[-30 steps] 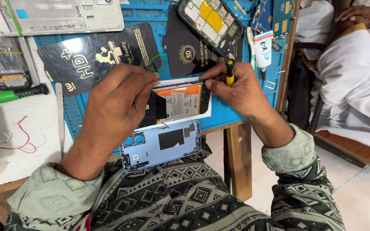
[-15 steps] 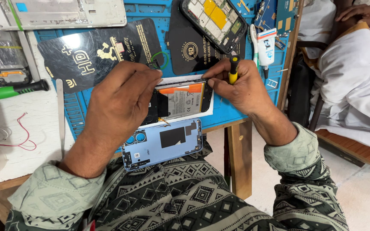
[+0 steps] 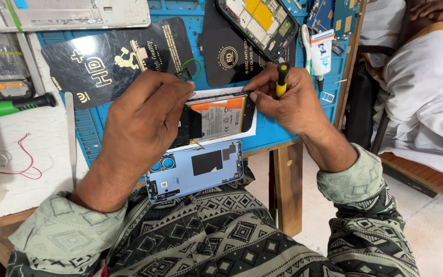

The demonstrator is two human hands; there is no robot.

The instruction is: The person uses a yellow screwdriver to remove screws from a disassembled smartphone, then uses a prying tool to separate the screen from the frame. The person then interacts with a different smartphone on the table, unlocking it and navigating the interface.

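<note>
On the blue mat, left hand (image 3: 142, 115) pins the opened phone (image 3: 216, 119) — right hand (image 3: 288, 100) grips a yellow-handled screwdriver (image 3: 282, 79); best keep it upright, pressure light.

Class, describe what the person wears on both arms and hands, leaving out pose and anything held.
Both hands, the left hand and right hand, are bare: no gloves, rings or watch visible. Each forearm is bare down to a pushed-up pale green sleeve with a faint geometric print.

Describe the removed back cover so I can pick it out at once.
Start at the blue work mat and drop to its near edge. The back cover lies there, just below the opened phone. It alone is pale blue, inside up, with two round camera holes.
</note>
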